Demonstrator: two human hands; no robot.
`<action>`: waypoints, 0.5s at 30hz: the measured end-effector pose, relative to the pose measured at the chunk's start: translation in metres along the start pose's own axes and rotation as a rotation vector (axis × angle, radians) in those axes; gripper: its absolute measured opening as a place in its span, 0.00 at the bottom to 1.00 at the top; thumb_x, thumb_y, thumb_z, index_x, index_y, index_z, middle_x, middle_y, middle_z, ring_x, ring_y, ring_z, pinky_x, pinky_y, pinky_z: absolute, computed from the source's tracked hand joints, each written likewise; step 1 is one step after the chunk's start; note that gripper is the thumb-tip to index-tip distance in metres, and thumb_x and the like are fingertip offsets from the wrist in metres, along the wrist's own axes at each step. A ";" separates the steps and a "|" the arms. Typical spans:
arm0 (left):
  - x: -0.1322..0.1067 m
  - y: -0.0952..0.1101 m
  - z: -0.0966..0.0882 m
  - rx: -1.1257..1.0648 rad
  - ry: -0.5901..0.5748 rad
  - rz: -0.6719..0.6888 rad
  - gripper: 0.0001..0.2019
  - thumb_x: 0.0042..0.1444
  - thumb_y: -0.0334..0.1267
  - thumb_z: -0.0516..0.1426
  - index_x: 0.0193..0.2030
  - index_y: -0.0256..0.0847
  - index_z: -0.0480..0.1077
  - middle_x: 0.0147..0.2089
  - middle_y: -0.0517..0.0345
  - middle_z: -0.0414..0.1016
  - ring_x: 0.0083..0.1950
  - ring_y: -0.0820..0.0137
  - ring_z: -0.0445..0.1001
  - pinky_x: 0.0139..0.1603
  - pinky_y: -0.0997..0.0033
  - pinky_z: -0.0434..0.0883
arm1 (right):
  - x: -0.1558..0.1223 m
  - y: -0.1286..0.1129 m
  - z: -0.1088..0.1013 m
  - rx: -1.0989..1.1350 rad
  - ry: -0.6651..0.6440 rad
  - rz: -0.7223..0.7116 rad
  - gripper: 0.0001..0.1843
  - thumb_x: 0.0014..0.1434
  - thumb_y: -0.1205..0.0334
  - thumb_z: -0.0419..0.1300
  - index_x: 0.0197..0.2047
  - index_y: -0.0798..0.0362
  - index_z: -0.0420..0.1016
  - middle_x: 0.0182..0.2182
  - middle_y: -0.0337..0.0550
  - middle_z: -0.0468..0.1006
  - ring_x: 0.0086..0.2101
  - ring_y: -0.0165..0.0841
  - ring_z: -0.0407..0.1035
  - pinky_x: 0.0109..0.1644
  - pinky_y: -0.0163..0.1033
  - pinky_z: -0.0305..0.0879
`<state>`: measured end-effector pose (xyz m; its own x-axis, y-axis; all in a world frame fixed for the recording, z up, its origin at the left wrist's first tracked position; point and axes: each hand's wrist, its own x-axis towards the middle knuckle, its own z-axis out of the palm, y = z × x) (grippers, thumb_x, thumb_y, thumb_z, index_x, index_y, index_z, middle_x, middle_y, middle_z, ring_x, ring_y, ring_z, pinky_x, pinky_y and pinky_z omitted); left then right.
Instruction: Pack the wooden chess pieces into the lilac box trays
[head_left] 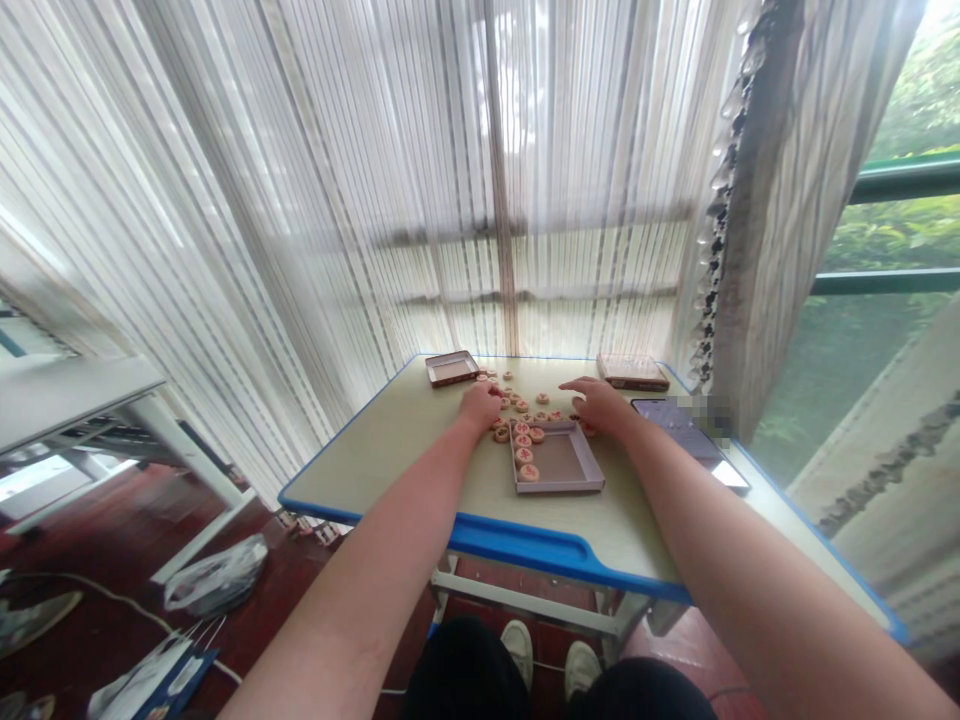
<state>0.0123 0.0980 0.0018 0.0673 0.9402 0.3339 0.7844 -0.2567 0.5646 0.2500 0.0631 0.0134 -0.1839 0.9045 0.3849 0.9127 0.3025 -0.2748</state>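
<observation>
Round wooden Chinese chess pieces (521, 406) with red or dark characters lie loose across the middle of the table. An open shallow box (592, 468) stands nearer to me, with several red-marked pieces (523, 455) along its left side and far left corner. My left hand (480, 405) is at the left edge of the loose pieces, its fingers curled together; whatever is in them is too small to make out. Over the table beyond the box's far right corner, my right hand (600, 404) has its fingers stretched out and apart, holding nothing visible.
An open box part (452, 368) sits at the table's far left, and another box (634, 372) at the far right. A phone (679, 430) lies right of my right arm. The table (375, 450) has a blue rim; a curtain hangs behind it.
</observation>
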 end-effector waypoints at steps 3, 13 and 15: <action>0.002 -0.001 0.001 0.022 -0.011 0.014 0.10 0.48 0.29 0.53 0.34 0.38 0.75 0.37 0.54 0.76 0.40 0.68 0.73 0.43 0.71 0.68 | 0.001 -0.015 0.001 0.070 -0.036 -0.110 0.22 0.56 0.67 0.49 0.50 0.49 0.74 0.51 0.41 0.73 0.51 0.34 0.65 0.58 0.40 0.57; -0.008 0.007 -0.005 0.138 -0.067 0.274 0.14 0.49 0.46 0.58 0.39 0.44 0.78 0.42 0.54 0.76 0.48 0.65 0.70 0.55 0.66 0.64 | 0.000 -0.016 -0.001 -0.004 -0.013 -0.067 0.20 0.57 0.65 0.47 0.45 0.53 0.78 0.45 0.44 0.77 0.48 0.37 0.67 0.54 0.39 0.59; -0.009 0.009 -0.006 0.154 -0.051 0.257 0.12 0.51 0.42 0.56 0.39 0.44 0.78 0.42 0.54 0.76 0.47 0.65 0.70 0.55 0.67 0.64 | -0.001 -0.019 -0.001 -0.036 -0.020 -0.099 0.20 0.59 0.65 0.46 0.45 0.54 0.77 0.45 0.46 0.77 0.47 0.37 0.68 0.53 0.39 0.59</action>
<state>0.0153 0.0860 0.0086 0.3037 0.8596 0.4108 0.8216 -0.4546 0.3440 0.2332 0.0563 0.0191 -0.2804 0.8768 0.3906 0.9022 0.3797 -0.2047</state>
